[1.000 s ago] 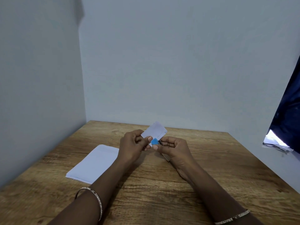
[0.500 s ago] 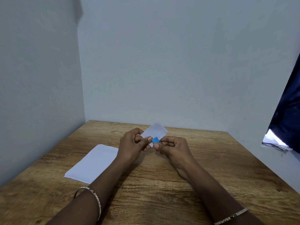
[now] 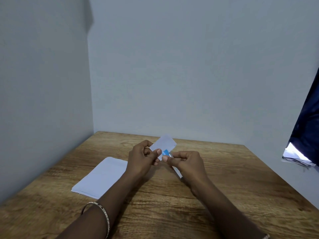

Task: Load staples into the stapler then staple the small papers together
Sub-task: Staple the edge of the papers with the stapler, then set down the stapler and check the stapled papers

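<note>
Above a wooden table [image 3: 172, 204] in a grey-walled corner, small papers [image 3: 164, 144] are pinched by the left hand [image 3: 141, 159]; a blue stapler [image 3: 166, 152] is gripped by the right hand [image 3: 186, 161]. A paper stack [image 3: 100, 178] lies left.

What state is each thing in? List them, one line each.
small papers: held above the table, pinched by the left hand.
stapler: blue, gripped in the right hand, at the papers' edge.
paper stack: flat on the table, untouched.
</note>
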### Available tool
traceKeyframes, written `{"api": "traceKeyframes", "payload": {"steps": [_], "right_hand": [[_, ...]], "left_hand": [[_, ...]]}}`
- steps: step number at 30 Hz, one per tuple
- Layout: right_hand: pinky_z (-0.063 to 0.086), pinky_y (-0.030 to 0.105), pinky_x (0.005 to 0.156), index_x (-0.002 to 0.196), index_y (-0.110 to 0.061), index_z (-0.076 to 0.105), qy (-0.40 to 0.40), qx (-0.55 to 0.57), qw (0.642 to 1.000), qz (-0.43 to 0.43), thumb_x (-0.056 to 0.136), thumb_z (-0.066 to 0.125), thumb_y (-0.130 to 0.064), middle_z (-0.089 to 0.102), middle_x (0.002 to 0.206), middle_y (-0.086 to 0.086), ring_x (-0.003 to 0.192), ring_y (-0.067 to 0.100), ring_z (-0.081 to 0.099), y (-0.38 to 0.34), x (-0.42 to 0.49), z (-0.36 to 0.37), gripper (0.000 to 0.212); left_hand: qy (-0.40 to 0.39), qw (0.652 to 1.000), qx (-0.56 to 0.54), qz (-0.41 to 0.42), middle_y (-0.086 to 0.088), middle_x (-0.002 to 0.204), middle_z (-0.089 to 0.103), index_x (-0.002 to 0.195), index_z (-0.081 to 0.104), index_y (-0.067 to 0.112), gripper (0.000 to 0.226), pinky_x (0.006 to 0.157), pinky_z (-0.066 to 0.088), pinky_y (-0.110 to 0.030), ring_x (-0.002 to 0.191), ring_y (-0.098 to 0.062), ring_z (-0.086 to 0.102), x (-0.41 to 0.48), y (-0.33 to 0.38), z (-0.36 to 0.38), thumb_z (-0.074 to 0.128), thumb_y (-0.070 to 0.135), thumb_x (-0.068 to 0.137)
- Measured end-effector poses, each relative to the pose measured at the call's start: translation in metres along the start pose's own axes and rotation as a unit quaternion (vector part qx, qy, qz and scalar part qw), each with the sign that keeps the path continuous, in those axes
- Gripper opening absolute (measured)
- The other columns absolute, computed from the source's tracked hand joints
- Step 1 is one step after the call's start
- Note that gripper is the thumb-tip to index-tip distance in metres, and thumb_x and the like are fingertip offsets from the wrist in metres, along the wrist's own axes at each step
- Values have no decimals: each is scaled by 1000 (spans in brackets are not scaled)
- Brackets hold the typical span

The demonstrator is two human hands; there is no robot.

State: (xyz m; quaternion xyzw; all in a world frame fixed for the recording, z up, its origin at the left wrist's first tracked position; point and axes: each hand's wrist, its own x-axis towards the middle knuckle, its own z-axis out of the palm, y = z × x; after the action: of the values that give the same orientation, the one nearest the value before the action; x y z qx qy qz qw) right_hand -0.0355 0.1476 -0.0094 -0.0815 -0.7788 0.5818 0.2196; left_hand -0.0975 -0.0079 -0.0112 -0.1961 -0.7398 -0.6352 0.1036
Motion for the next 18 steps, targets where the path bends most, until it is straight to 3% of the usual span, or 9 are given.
{"api": "traceKeyframes", "payload": {"steps": [1,3,7,9,12,15,18], "right_hand": [[55,19,58,92,-17,82,19,-50,998,-19,63,93,-39,77,70,-7,70,3,73,-1,-1,0,38],[43,15,53,94,-19,81,51,-160,984,-58,62,90,-46,72,65,-11,63,-1,66,-4,-2,-1,43],[41,26,72,117,-23,70,84,-326,937,-96,66,82,-56,75,103,-4,100,17,66,-3,-5,0,62],[39,26,70,112,-23,71,88,-362,922,-107,68,80,-55,75,104,-5,101,16,66,-2,-5,-1,56],[49,30,66,90,-20,72,68,-403,906,-107,73,76,-53,73,86,-6,85,15,66,-2,-7,-3,37],[52,33,70,85,-15,71,35,-432,895,-104,78,73,-52,72,83,-2,83,17,65,-3,-8,-2,37],[47,32,74,89,-16,72,16,-453,884,-115,82,70,-54,73,88,-1,88,18,63,-4,-8,1,39]], "left_hand": [[11,1000,2,-2,-8,56,70,91,63,16,12,74,58,-37,61,-20,75,1,0,-1,74,18,89],[29,1000,1,-9,-18,65,73,100,63,11,16,74,55,-30,61,-18,76,3,0,-2,73,18,90],[40,999,-8,-17,-19,67,73,113,61,8,27,77,56,-34,57,-14,73,2,1,-3,72,18,91],[36,999,-19,-24,-13,60,70,119,60,4,33,80,58,-40,57,-16,72,2,0,-2,72,17,91],[28,999,-28,-23,4,47,62,113,62,8,25,82,60,-48,56,-17,71,3,0,-3,71,15,91],[20,999,-34,-14,5,48,65,102,59,23,20,78,60,-47,55,-16,71,2,0,-4,72,14,90],[19,999,-49,-15,2,53,66,110,58,18,27,76,61,-45,55,-17,70,3,-2,-3,73,11,89]]}}
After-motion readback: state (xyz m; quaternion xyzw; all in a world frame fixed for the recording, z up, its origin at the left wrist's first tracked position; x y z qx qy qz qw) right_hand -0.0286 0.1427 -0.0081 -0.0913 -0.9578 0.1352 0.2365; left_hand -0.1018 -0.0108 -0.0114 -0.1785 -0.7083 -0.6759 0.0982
